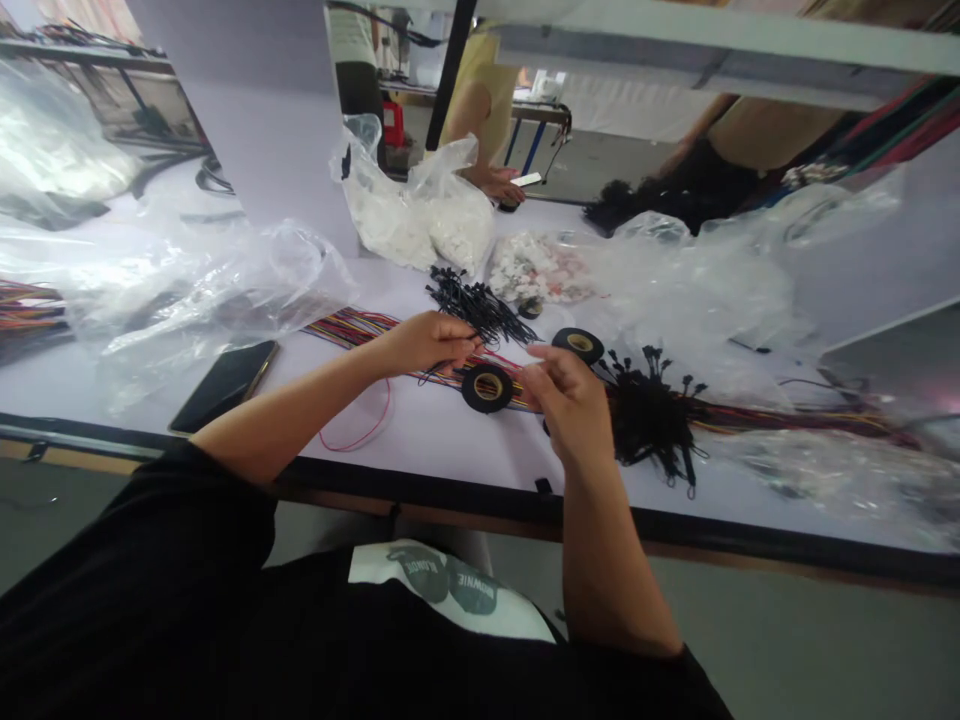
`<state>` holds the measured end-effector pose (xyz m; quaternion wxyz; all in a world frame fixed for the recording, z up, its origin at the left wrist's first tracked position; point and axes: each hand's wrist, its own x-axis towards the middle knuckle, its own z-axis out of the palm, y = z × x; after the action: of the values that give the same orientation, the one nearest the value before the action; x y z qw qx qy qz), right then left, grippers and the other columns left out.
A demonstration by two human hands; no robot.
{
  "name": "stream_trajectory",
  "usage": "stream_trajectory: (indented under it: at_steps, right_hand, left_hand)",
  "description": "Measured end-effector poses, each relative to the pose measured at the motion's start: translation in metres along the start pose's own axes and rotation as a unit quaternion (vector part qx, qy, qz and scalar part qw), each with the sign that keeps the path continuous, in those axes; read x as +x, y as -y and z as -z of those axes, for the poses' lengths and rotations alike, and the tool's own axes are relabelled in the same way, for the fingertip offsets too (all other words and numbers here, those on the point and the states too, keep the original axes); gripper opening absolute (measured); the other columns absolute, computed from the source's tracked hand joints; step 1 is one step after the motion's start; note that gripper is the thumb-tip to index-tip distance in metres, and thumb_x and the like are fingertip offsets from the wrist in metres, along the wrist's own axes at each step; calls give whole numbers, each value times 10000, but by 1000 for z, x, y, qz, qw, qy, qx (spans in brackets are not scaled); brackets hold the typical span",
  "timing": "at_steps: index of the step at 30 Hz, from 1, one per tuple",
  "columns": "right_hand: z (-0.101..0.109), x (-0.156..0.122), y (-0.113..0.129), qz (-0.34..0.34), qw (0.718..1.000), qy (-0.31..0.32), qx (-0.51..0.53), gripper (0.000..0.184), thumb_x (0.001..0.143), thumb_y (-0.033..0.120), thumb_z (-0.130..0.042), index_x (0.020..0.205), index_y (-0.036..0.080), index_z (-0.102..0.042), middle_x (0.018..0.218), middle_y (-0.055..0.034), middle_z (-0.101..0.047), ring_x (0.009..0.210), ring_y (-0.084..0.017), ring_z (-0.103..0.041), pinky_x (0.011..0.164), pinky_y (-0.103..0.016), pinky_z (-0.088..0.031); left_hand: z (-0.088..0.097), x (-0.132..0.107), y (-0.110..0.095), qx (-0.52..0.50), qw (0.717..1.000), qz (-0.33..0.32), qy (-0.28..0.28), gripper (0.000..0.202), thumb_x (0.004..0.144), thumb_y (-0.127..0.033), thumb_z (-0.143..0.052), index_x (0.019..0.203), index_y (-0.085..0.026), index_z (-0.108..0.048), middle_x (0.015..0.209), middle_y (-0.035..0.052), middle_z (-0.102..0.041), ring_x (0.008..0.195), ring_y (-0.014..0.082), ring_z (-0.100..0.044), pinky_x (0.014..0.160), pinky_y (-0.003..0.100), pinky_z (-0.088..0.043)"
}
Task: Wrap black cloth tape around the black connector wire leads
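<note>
Over the middle of the table, my left hand (435,342) is closed in a pinch on a thin red wire (365,437). The wire's slack curves down in a loop onto the white tabletop. Just to the right, my right hand (566,400) has its thumb and fingertips drawn together; whatever is between them is too small to name. A stretch of red wire runs between the two hands. Below it, between the hands, is a roll of black tape (473,392) with a tan core. Behind my right hand lies a second black tape roll (595,347).
Coloured wires (352,326) run along the table. Black leads with connectors lie in a pile (480,305) behind and a bundle (652,420) at right. Plastic bags (390,215) of white parts stand behind. A phone (225,385) lies left. Co-workers' arms (472,120) show across.
</note>
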<state>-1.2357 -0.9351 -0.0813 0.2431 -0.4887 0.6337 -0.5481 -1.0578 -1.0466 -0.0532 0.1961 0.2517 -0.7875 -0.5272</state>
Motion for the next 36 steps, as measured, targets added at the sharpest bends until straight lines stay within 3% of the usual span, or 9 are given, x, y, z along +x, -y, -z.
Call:
stream_trajectory:
  at_steps: [5,11,17,20,23,26,29,32,36]
  right_hand:
    - [-31,-3,18,-22,980,48,193,300,695,473,-667,779,201,-572,473,81,-497,383,-62,-406,372,-199,-304]
    - [-34,-13,17,-47,973,126,185,273,650,439,-718,736,198,-620,488,72,-483,430,-63,-409,402,-206,-299]
    - [-30,-12,15,-102,950,195,221,312,640,484,-700,770,209,-628,541,58,-487,474,-77,-433,420,-209,-324]
    - [-18,-7,1,-74,968,190,148,381,697,470,-626,991,227,-623,747,4,-628,606,-121,-551,499,-247,-427]
    - [-6,0,-23,26,991,119,-59,370,710,241,-567,1078,230,-609,961,-38,-682,803,-171,-612,686,-326,-500]
    - [-2,4,-47,130,941,167,-264,482,639,38,-469,1068,180,-639,1141,-102,-662,1052,-251,-584,903,-444,-455]
    - [-8,6,-63,175,889,193,-376,517,643,-19,-421,1074,146,-654,1251,-141,-608,1155,-304,-526,972,-508,-397]
    - [-13,7,-67,166,883,179,-401,408,700,28,-464,1016,163,-683,1244,-138,-605,1137,-320,-521,950,-512,-400]
    - [-9,2,-54,134,928,222,-267,226,741,258,-605,941,189,-683,1124,-104,-655,1018,-279,-572,865,-437,-452]
  left_hand:
    - [-24,-38,-2,-54,996,58,50,86,769,-122,-536,771,-126,-622,630,-34,-604,483,43,-519,494,161,-406]
    - [-48,-53,8,-334,932,137,-22,71,828,-182,-535,818,-127,-578,621,-14,-599,423,43,-497,405,163,-349]
    - [-56,-61,7,-356,921,153,-48,112,822,-173,-554,724,-121,-569,545,-26,-566,330,0,-308,336,159,-185]
    - [-56,-65,11,-332,926,147,-105,125,813,-174,-574,699,-125,-550,538,-36,-557,336,-5,-304,341,154,-194]
    - [-55,-67,18,-346,910,158,-168,140,811,-158,-568,683,-132,-517,531,-50,-540,327,-11,-303,337,146,-182]
    - [-55,-67,25,-368,891,174,-203,148,823,-140,-528,678,-137,-497,521,-53,-529,309,-10,-296,330,148,-161]
    - [-57,-67,29,-373,884,185,-214,134,833,-136,-502,699,-138,-504,514,-56,-522,305,-7,-288,328,152,-155]
    - [-60,-66,30,-362,887,188,-218,117,830,-159,-530,717,-139,-514,510,-67,-502,322,-6,-298,338,148,-162]
    - [-65,-62,27,-343,890,153,-259,116,831,-175,-536,722,-141,-514,540,-61,-510,353,-4,-304,356,160,-172]
